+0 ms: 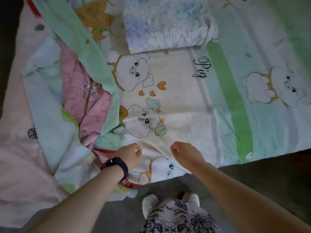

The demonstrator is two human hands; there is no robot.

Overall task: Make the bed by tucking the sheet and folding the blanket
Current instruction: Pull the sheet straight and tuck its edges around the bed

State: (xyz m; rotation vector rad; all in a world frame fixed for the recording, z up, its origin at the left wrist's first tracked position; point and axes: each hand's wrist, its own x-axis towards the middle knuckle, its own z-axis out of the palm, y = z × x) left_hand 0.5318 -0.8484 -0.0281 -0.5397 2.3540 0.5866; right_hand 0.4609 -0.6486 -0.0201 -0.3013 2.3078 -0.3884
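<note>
The big sheet (185, 98) with the little pigs on it lies flat and takes up most of the bed. Its near edge runs in a slanted line from the person's feet up to the right side. Past that edge there is dark floor (260, 174), with open room to step along the bed on the right.

The blanket (50, 98) is a messy heap on the left. It is pink, light blue and mint green. Its green edge lies on top of the left side of the sheet, and its pink part spills down toward the floor.

A folded white and blue pillow (168, 27) sits on the sheet at the far side, well away from the hands.

The left hand (129, 155) and the right hand (185, 153) are close together at the near edge of the sheet. Both have curled fingers. The sheet is wrinkled between them, but I cannot tell if they hold any cloth.

A black watch (117, 165) is on the left wrist, just beside the blanket.

White slippers (149, 203) stand on the floor, right by the sheet's edge.
</note>
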